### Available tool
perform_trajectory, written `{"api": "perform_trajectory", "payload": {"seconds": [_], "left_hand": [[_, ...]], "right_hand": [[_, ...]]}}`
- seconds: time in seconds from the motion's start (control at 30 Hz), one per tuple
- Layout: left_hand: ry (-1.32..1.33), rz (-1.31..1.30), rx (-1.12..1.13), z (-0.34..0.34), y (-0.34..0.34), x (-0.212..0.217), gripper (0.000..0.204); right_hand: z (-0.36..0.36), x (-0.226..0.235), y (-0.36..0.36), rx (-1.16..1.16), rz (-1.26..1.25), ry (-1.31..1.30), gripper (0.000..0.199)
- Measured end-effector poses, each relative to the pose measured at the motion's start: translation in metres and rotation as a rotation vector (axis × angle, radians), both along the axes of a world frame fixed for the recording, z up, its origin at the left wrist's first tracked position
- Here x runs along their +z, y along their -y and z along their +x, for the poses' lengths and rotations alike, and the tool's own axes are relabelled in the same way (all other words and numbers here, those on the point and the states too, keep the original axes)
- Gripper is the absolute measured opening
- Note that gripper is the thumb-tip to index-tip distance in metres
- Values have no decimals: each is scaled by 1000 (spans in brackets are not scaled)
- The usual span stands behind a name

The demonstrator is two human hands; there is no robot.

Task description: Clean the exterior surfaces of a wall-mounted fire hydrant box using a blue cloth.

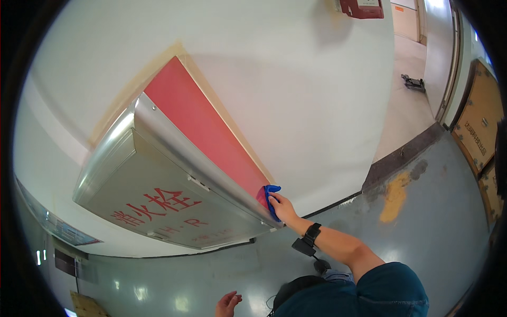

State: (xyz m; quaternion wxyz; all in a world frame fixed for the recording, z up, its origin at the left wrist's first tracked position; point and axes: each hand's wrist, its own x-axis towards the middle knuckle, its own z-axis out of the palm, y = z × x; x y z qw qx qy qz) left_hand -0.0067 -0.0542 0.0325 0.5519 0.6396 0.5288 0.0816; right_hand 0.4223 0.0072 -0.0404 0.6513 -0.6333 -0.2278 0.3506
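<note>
A silver metal wall cabinet (pixel 174 179) with red lettering on its front juts out from a white wall. Its side panel (pixel 206 124) is painted red. At the lower end of that panel, my right hand (pixel 285 210) grips a crumpled blue cloth (pixel 271 196) and holds it against the red surface. A black band with a small box is strapped around my right wrist. My left hand (pixel 228 305) hangs low near the bottom edge, away from the cabinet, its fingers loosely bent and holding nothing.
Tan tape or staining (pixel 224 113) borders the red panel. A dark red box (pixel 363 7) hangs on the wall above. To the right are a doorway with a dark threshold (pixel 404 153), a yellow floor patch (pixel 394 198) and brown crates (pixel 479 119). The floor (pixel 338 211) is grey and glossy.
</note>
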Motion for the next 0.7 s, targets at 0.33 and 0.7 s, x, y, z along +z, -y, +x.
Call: {"api": "perform_trajectory", "payload": {"seconds": [0.33, 0.7], "left_hand": [[-22, -1, 0, -3, 4, 5, 54], [-45, -8, 22, -12, 12, 3, 51]], "right_hand": [[-1, 188, 13, -23, 551, 455, 37], [-6, 16, 1, -69, 262, 140, 34]]}}
